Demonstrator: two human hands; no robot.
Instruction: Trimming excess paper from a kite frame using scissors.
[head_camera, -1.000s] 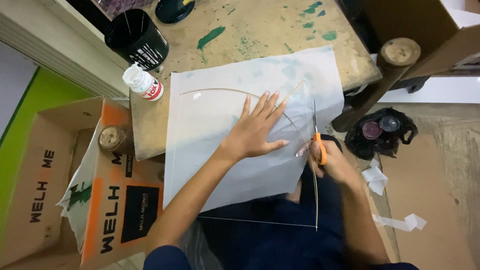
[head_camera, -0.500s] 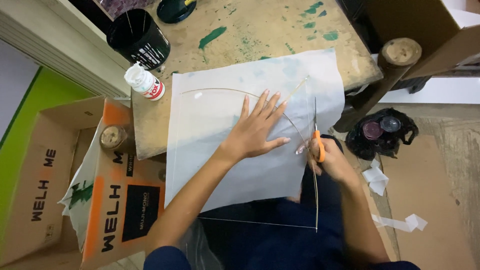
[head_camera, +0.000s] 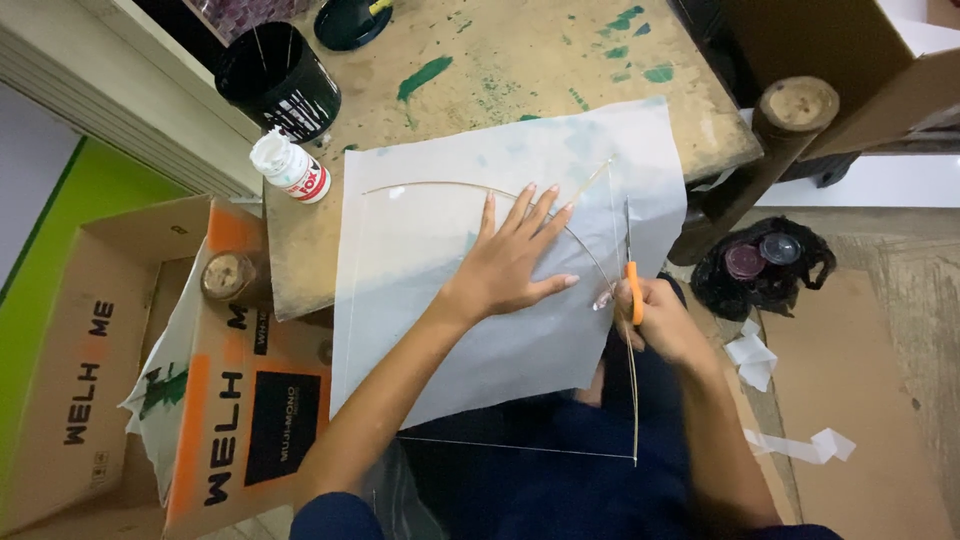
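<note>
right hand (head_camera: 665, 325) nearest, fist closed round orange-handled scissors (head_camera: 633, 290), blades pointing away up the right edge of the white paper sheet (head_camera: 450, 300), long axis near to far. thin stick frame (head_camera: 520, 447) under the sheet, one long stick running alongside the scissors. left hand (head_camera: 515, 262) flat on the sheet, fingers spread, gripping nothing. sheet overhanging the near edge of the paint-stained wooden table (head_camera: 560, 60). farther left: white glue bottle (head_camera: 288, 167), then black bucket (head_camera: 278, 80). cardboard box (head_camera: 150, 370) on floor at left.

Right hand (head_camera: 660, 318) hides scissors (head_camera: 634, 288) handle; dark tub (head_camera: 350, 20) cut by top edge.
</note>
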